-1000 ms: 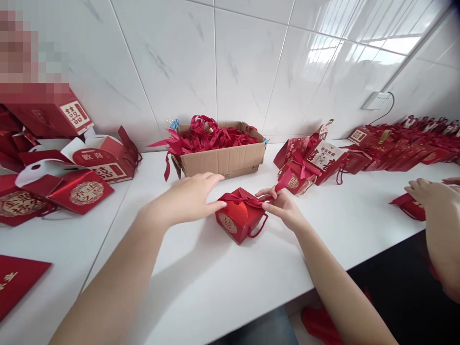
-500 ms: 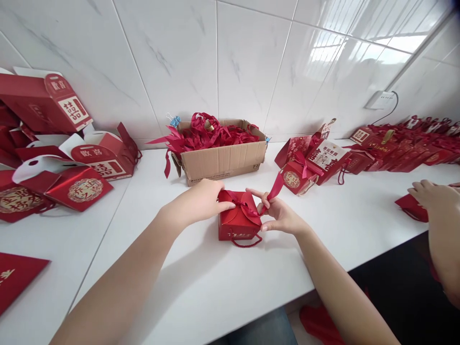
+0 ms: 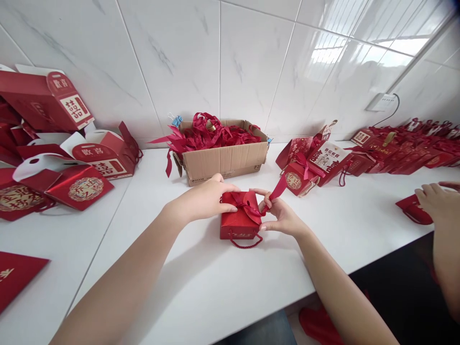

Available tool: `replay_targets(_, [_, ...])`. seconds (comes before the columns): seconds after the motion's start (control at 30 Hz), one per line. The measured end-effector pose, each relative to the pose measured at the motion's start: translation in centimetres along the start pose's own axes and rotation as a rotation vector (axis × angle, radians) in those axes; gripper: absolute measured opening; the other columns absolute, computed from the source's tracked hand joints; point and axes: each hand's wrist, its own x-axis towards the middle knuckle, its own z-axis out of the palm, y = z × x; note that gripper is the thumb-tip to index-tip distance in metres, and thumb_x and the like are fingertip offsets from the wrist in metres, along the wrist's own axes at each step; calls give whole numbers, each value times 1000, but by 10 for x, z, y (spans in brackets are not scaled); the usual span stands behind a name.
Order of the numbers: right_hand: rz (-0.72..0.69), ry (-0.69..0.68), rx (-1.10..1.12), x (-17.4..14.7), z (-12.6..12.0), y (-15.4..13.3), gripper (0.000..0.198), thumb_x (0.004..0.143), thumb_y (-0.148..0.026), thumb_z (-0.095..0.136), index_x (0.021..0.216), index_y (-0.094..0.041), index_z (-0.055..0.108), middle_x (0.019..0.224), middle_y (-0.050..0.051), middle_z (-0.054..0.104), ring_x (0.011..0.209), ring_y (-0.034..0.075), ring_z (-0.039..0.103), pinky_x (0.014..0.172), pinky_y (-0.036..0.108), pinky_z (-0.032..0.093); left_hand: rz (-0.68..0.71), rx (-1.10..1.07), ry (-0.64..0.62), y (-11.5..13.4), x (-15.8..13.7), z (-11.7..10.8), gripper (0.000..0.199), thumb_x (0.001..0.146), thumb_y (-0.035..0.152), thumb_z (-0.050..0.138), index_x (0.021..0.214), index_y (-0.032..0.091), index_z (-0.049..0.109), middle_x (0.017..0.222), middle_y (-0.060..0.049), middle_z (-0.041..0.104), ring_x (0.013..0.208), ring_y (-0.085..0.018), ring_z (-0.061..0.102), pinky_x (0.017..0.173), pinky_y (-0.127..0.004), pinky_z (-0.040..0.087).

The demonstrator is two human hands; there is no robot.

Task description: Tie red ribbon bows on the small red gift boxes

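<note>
Turned since approx. 1 s ago: small red box (image 3: pixel 230 220), now w/ rope handle (image 3: pixel 246 247) toward near edge of counter (image 3: pixel 187 297); also lowered, L hand (image 3: pixel 201 201), w/ fingers lifted in that earlier view, now set on box. Hardly any shift vs. 0.5 s ago. Meaning, prob.: box squared up and steadied for work on ribbon knot (image 3: pixel 248 208) on top. Upright on counter, betw. both hands, a bit in front of carton (image 3: pixel 226 163) of loose ribbons (image 3: pixel 219 136). L grip closed on back-left corner: thumb on top beside knot, fingers along back edge, forearm slanting in from lower left. R hand (image 3: pixel 282 215) in from lower right, grip clamped on ribbon tail (image 3: pixel 278 188) betw. fingers, w/ free end pointing up; thumb apart from index, tip by box's right side. Far R: co-worker's hand (image 3: pixel 433 199) at red packet (image 3: pixel 413 209).
</note>
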Motion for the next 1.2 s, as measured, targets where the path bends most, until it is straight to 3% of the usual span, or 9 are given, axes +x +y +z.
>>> replay_targets(0.1, [-1,4,-7,0,0,0,51,64,-27,82,79,-24,33,142,7,38,81,13,53,84,37,49,51,-34,25,0,2,0,31,76,48,59,98,29,70,104,-5,55,74,-19,60,60,-28,44])
replay_targets(0.3, [-9,1,-9,0,-1,1,51,65,-24,82,80,-24,33,139,7,39,82,12,53,83,36,48,72,-42,106,-1,5,1,16,78,35,59,76,23,70,101,-3,62,78,-19,60,63,-28,46])
replay_targets(0.47, [-17,-15,-16,0,-1,1,50,65,-25,81,81,-24,34,140,7,38,82,13,54,82,36,48,119,8,76,-4,5,0,43,82,34,54,125,33,57,133,-3,53,104,-23,59,81,-32,48])
replay_targets(0.53, [-15,-21,-24,-1,-1,1,50,65,-27,82,81,-24,34,142,7,38,82,13,54,82,36,49,156,-2,29,-7,7,-1,51,82,36,54,133,32,50,145,-2,43,122,-25,48,95,-34,43])
replay_targets(0.6, [-15,-26,-28,-1,-1,1,50,65,-28,82,81,-24,34,141,7,39,82,13,54,83,37,49,171,-60,-31,-12,10,-1,53,81,39,56,133,29,49,143,-4,46,127,-25,44,99,-35,40])
replay_targets(0.73, [-34,-45,-31,-1,-2,2,52,64,-27,82,81,-24,33,141,7,39,80,13,53,83,37,48,175,-229,-111,-23,20,0,51,75,42,64,122,26,54,124,-5,59,110,-23,56,90,-32,45])
replay_targets(0.9, [-49,-70,-28,-2,-3,2,52,65,-28,82,83,-25,33,142,7,38,80,14,51,81,37,48,204,-279,-73,-35,31,6,54,63,47,75,109,23,59,105,-4,58,92,-20,58,80,-33,46])
replay_targets(1.03, [-46,-82,-51,-2,-3,1,51,65,-29,81,82,-25,33,140,7,38,81,14,51,81,36,47,294,-311,-24,-35,33,7,34,64,46,74,88,23,69,94,-2,59,90,-19,56,83,-32,45])
replay_targets(1.2, [-44,-85,-55,-2,-4,2,50,65,-31,81,84,-25,35,140,6,36,81,14,51,80,35,47,274,-204,16,-24,22,4,23,70,45,69,79,24,74,76,-1,59,73,-17,53,64,-28,42])
